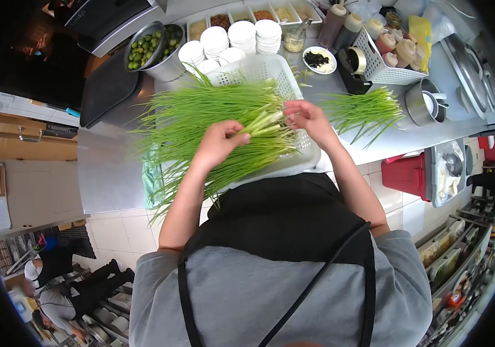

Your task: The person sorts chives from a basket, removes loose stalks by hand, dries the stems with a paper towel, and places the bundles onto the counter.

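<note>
A large heap of spring onions (184,110) lies across a white perforated basket (287,72), its pale root ends toward the right. My left hand (220,141) is closed around a small bunch of spring onions (266,120), held just above the heap. My right hand (312,122) is at the pale ends of that bunch, fingers bent and apart; whether its fingertips touch the stalks is hard to make out. A smaller pile of spring onions (369,110) lies on the steel counter (109,168), right of the basket.
Behind the basket stand stacked white cups (242,36), a pot of green limes (169,63) and a bowl with dark pieces (319,60). Bottles fill a white crate (383,63); metal pots (424,104) sit at right. A red bin (405,176) is below. Other people (62,289) are at lower left.
</note>
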Motion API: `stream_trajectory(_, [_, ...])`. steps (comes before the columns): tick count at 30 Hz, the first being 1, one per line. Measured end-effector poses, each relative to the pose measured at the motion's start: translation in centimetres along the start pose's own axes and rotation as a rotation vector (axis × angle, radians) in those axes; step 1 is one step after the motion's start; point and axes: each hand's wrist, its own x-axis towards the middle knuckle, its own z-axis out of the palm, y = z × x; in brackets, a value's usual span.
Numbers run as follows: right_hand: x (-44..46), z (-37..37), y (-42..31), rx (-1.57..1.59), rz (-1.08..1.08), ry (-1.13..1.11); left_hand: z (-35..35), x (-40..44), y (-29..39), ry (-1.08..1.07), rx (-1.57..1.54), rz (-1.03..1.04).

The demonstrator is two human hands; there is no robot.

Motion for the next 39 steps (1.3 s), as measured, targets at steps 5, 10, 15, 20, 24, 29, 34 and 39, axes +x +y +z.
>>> stream_trajectory(5, [-0.8, 2.3, 0.0, -0.215, -0.225, 0.008, -1.0, 0.8, 0.0, 0.077, -0.259, 0.049])
stream_trajectory(10, [-1.6, 5.9, -1.4, 0.047, -0.34, 0.087, -0.6, 1.3, 0.3, 0.14, -0.279, 0.089])
stream_trajectory(15, [-0.4, 7.0, -0.9, -0.044, -0.288, 0.146, 0.0, 1.6, 0.3, 0.129, -0.263, 0.102])
stream_trajectory(20, [0.6, 7.2, -0.9, -0.039, -0.171, 0.169, 0.4, 1.9, -0.3, 0.167, -0.138, 0.154])
stream_trajectory(24, [0.8, 7.1, -0.8, -0.017, -0.119, 0.149, 0.2, 1.7, 0.2, 0.166, -0.138, 0.166])
stream_trajectory(29, [0.7, 7.6, -0.7, 0.134, -0.24, 0.188, -0.2, 1.5, 0.8, 0.104, -0.305, 0.092])
stream_trajectory(34, [0.9, 7.4, -0.2, -0.016, -0.296, 0.16, -0.4, 1.5, 0.8, 0.067, -0.256, 0.079])
stream_trajectory(39, [1.3, 5.6, -1.1, -0.067, -0.291, 0.215, -1.0, 1.2, 1.1, 0.047, -0.271, 0.069])
